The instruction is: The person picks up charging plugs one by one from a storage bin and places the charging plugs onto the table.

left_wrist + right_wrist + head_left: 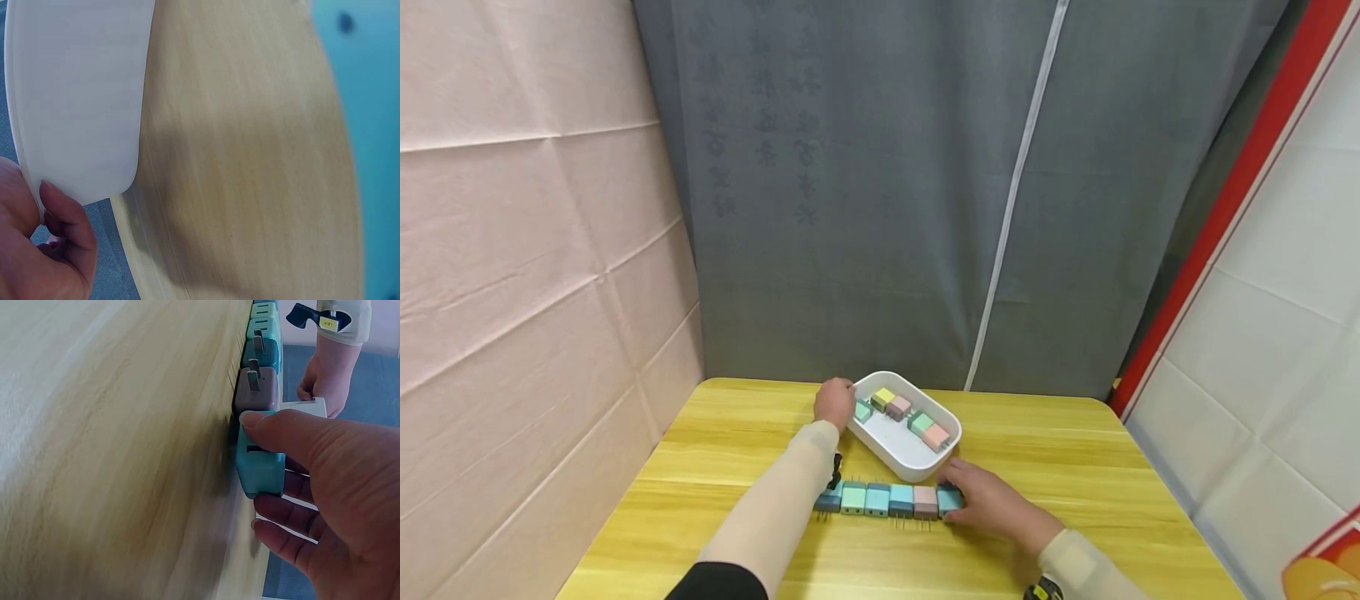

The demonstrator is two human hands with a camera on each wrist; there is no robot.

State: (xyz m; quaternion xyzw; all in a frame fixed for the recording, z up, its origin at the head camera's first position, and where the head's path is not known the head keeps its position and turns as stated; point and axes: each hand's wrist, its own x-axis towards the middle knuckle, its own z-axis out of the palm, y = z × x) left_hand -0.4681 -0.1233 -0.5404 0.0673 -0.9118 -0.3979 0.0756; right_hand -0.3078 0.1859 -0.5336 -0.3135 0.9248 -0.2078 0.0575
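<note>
In the head view, a white tub (886, 450) sat slantwise on the tabletop (715, 467). In it lay five plugs: a mint plug (862, 412) at the left, a yellow plug (882, 398) and a mauve plug (898, 407) on the far side, and a green plug (920, 422) beside a pink plug (936, 437) toward the right. The left hand (835, 404) gripped the tub's left end. Nearer than the tub, a row of plugs (877, 501) ran left to right, the right hand (988, 497) holding the blue end plug (950, 499). The yellow, wood-grained tabletop reached a grey curtain (850, 233); pale cloth (535, 233) hung at the left, and white panelling (1285, 292) edged in red stood at the right.

In the left wrist view, thumb and finger pinched the tub's corner.

In the right wrist view, thumb and fingers closed around the blue end plug, just beside a pronged mauve one.
</note>
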